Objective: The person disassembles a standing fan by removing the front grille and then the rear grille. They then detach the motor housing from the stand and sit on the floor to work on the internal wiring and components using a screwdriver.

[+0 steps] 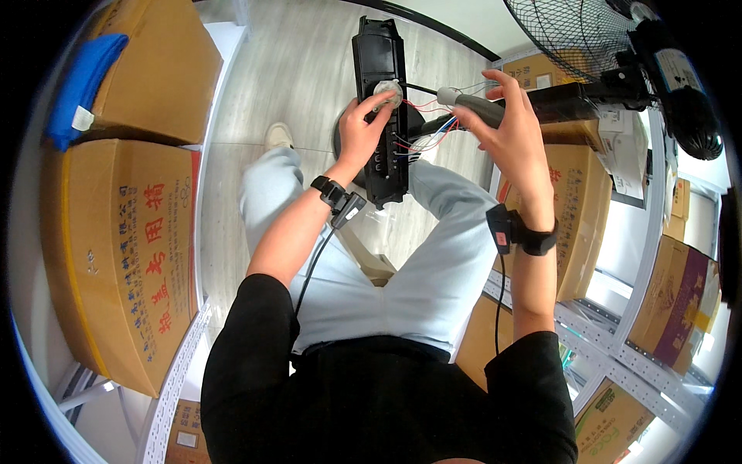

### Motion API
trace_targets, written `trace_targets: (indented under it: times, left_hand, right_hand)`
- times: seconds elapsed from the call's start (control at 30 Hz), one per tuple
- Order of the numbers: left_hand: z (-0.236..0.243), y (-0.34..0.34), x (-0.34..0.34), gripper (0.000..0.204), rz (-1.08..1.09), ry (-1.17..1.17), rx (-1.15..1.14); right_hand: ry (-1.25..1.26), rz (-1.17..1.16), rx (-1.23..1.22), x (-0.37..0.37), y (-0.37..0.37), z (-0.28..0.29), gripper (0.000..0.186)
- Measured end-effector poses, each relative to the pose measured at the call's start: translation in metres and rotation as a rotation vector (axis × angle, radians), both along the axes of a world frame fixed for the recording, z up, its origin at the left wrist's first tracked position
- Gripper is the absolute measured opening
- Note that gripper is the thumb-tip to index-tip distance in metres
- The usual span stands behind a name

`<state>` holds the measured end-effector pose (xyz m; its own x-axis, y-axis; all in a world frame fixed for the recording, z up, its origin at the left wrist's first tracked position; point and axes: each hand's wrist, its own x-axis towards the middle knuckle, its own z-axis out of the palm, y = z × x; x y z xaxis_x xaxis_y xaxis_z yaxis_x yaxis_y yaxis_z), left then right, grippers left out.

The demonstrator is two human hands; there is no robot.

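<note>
A long black plastic housing (379, 54) stretches away from me between my knees. My left hand (362, 133) presses its fingertips on a round, pale translucent part (389, 93) set on that housing. Between the thumb and fingers of my right hand (510, 127) lies a grey screwdriver (478, 108) with a light grey nose. Its thin black shaft points left and ends at the round part's edge; the exact contact is too small to tell. Red, blue and white wires (433, 143) run from the housing's right side towards a black pole.
A black fan with a wire cage (568, 35) leans in at the upper right. Cardboard boxes (127, 255) fill the shelves on my left, with a blue folded cloth (85, 89) on top. More boxes (576, 220) stand along the metal shelving (618, 340) on my right.
</note>
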<state>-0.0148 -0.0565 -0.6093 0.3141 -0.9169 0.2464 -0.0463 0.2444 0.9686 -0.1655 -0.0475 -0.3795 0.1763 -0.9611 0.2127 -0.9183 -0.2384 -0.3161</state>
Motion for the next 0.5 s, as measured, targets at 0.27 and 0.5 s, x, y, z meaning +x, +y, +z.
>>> trace_targets:
  times: [0.27,0.5]
  left_hand:
    - [0.000,0.002,-0.003,0.025,-0.033,0.018,0.009]
    - [0.004,0.000,-0.002,0.026,-0.042,0.004,0.008]
  right_hand:
    - [0.187,-0.125,0.080,-0.001,-0.006,0.005,0.036]
    - [-0.009,0.165,-0.107,-0.010,0.002,0.005,0.035]
